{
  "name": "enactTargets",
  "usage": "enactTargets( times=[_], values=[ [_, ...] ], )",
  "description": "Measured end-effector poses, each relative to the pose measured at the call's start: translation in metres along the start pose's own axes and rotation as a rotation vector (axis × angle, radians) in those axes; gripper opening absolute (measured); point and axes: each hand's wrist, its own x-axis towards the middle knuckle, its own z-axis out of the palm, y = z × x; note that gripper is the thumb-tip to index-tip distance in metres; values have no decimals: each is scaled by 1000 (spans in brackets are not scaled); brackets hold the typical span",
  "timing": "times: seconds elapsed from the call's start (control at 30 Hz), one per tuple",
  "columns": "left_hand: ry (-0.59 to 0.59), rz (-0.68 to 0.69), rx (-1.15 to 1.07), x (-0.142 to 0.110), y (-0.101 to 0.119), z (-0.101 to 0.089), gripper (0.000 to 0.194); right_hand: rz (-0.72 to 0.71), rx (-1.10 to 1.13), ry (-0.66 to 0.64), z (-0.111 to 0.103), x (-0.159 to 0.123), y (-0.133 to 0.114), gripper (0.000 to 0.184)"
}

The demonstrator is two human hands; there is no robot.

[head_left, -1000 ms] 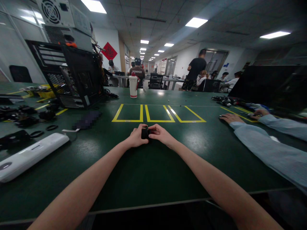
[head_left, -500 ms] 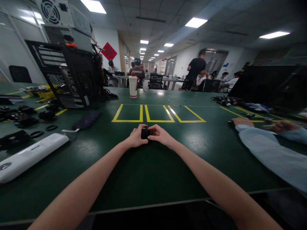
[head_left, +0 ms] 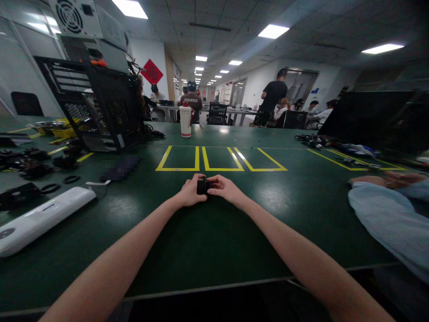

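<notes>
Beyond the tabletop (head_left: 214, 250) edge nearest us, left hand (head_left: 188, 193) and right hand (head_left: 227, 190) fingers grasp a black part (head_left: 201, 187); uneven pressure could dislodge it.

- "PUMPKIN", in pale capitals across the brown shirt (head_left: 191, 101) of a person (head_left: 191, 86) beyond the white cup (head_left: 185, 121) and slightly to its right.
- A red diamond-shaped sign (head_left: 152, 71) on the white wall (head_left: 138, 50), above and left of the cup; its dark marking is too blurred to read for certain.
- Red print (head_left: 186, 135) around the base of the cup, too small to read.
- A small pale label (head_left: 177, 170) on the yellow tape (head_left: 189, 170) nearer than the cup, illegible.
</notes>
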Motion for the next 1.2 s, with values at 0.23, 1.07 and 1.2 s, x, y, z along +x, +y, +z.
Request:
enactTargets(
  times=[0.23,1.07,1.2],
  values=[
    [-3,-13,1,-1,4,-2,68,-7,-105,-69,-9,-3,4,51],
    [85,-82,18,-30,-23,-25,67,13,-656,45,-12,-25,-8,50],
    [2,1,-60,-71,7,-20,65,-58,-713,-111,19,-58,-39,50]
  ],
)
